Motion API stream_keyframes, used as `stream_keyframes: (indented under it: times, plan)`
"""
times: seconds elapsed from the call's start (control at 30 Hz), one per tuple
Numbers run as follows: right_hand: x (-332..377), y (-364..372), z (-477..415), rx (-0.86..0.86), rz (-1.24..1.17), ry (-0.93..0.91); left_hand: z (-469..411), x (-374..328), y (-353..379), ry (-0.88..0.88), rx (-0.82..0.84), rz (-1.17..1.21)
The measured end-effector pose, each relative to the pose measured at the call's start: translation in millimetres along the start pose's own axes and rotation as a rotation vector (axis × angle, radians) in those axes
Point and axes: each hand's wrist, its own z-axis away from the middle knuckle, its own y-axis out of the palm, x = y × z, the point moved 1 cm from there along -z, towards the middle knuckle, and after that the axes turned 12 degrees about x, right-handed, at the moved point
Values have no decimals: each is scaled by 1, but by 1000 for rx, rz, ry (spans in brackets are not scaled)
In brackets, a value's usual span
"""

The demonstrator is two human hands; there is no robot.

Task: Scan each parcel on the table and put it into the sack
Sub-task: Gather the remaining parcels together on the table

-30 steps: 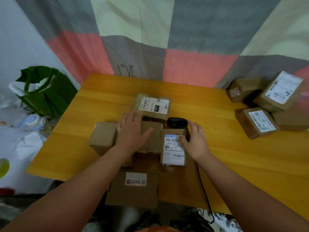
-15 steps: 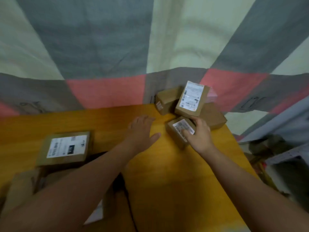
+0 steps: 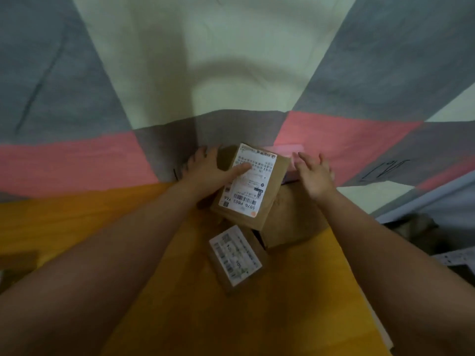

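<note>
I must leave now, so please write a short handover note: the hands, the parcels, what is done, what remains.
Hands: left hand grips the tilted large parcel, thumb on top; right hand open beside it, apparently apart.
The small labelled parcel and the plain parcel lie on the table by it.
Done: nothing visibly scanned.
Left: scan and sack all three; scanner and sack are out of view.
</note>
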Motion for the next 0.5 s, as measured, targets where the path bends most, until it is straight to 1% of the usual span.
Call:
stream_keyframes:
  times: [0.1,0.2,0.23,0.3,0.5]
  plan:
    - [-10,1,-36,80,-49,33,-30,-6,-3,15,77,-38]
    - [-18,12,-46,186,-283,-61,-40,6,-1,-40,171,-94]
    - [-21,16,-46,182,-340,-88,-40,9,0,-60,203,-140]
    - [-24,23,-42,157,-376,-112,-37,13,2,-75,241,-211]
    - [-24,43,-3,98,-467,-129,-9,22,5,-113,276,-249]
